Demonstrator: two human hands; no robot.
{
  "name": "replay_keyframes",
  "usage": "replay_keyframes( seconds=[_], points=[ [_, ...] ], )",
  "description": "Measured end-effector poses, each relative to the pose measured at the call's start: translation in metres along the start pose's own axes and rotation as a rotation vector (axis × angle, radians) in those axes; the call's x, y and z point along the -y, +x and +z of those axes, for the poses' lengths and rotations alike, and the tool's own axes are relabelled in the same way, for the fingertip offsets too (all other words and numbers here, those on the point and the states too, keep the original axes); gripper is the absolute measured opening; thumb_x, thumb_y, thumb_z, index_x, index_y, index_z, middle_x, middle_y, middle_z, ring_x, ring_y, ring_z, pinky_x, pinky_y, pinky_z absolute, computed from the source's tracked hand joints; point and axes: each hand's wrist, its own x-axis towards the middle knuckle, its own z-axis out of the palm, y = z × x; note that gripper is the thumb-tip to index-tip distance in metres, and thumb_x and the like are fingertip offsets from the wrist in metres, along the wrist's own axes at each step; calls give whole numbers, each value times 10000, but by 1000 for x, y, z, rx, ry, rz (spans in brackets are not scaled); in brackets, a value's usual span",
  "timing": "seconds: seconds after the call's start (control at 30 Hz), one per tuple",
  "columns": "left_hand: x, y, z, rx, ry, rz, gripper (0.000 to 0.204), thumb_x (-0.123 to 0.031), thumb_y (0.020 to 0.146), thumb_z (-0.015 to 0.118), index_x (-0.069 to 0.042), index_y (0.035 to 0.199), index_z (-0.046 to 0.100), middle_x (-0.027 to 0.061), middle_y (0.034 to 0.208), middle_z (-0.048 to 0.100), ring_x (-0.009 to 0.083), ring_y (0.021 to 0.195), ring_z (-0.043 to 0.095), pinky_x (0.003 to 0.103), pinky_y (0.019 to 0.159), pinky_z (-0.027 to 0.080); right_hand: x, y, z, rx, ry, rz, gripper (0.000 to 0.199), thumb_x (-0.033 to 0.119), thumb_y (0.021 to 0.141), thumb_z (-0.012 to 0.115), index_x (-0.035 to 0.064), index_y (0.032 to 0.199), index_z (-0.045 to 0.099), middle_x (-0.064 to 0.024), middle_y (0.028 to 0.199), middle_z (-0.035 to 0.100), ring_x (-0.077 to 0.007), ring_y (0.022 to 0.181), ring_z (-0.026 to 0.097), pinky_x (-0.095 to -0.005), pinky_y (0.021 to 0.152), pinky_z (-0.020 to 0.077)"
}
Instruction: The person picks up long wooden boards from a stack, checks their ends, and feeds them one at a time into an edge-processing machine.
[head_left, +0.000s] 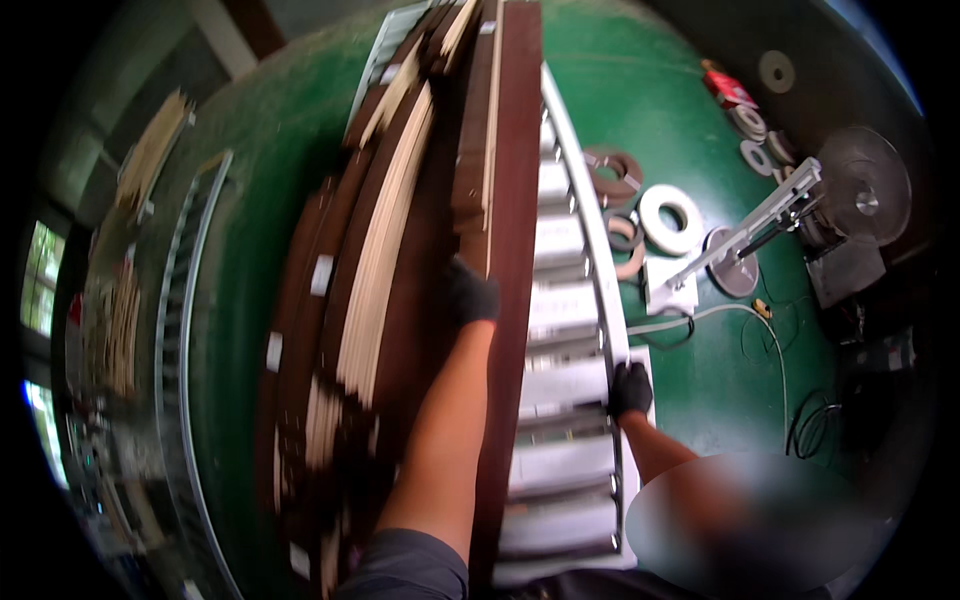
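My left hand [472, 295], in a black glove, lies against the left edge of a long dark brown board [515, 220]. Its fingers are blurred and partly hidden. My right hand [632, 390], gloved in black too, is closed over the side rail [585, 190] of a roller conveyor. The long board runs lengthwise on the conveyor, leaving silver rollers [560, 385] bare to its right. Left of it, stacks of dark brown boards [345, 260] with pale edges [385, 250] lie unevenly, some bearing white labels [321, 275].
A white coil [655, 203] and a brown coil [628, 165] lie on the green floor, right of the conveyor. Beyond stands a white arm [750, 220] with a clear disc [865, 195]. A hose [735, 309] crosses the floor. Another roller conveyor [185, 250] stands at left.
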Motion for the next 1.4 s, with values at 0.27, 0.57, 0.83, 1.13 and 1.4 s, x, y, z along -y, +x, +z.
replay_keyframes(
  seconds=[0.27, 0.57, 0.83, 1.13, 1.4],
  points=[
    [99, -212, -38, -26, -6, -76, 852, -366, 795, 726, -22, 1442, 292, 291, 1449, 347, 447, 1312, 397, 497, 1060, 392, 4, -6, -13, 13, 21, -103, 557, 505, 956, 381, 12, 1136, 570, -291, 1131, 619, -457, 1055, 588, -528, 902, 447],
    [225, -395, -65, 4, -121, -91, 919, -340, 827, 718, 3, 1496, 190, 324, 1499, 259, 485, 1378, 282, 524, 1141, 265, -41, -79, -44, -199, 157, -556, 462, 373, 970, 522, -14, 1220, 549, -243, 1142, 613, -422, 1049, 587, -471, 876, 470],
    [310, -516, -131, 7, 31, -32, 828, -285, 796, 715, 42, 1432, 298, 333, 1406, 369, 490, 1290, 376, 526, 1082, 321, -56, -246, -32, 356, 580, -530, 417, 175, 927, 639, 31, 1304, 532, -170, 1168, 621, -221, 867, 599, -336, 790, 494],
    [344, -572, -255, 491, -278, -199, 912, -272, 818, 699, 73, 1482, 178, 307, 1493, 300, 401, 1395, 314, 416, 1149, 274, -10, -432, -40, 471, 627, -723, 544, 236, 883, 666, -3, 1333, 474, -258, 1178, 555, -403, 1075, 577, -438, 908, 482],
    [332, -501, -229, 459, -726, 95, 328, -200, 921, 527, 98, 1056, 543, 343, 1042, 565, 433, 973, 581, 463, 857, 440, 18, -527, -35, 239, 357, -535, 657, 223, 848, 619, 80, 1447, 390, -304, 1248, 485, -467, 1081, 571, -472, 899, 501]
  ],
)
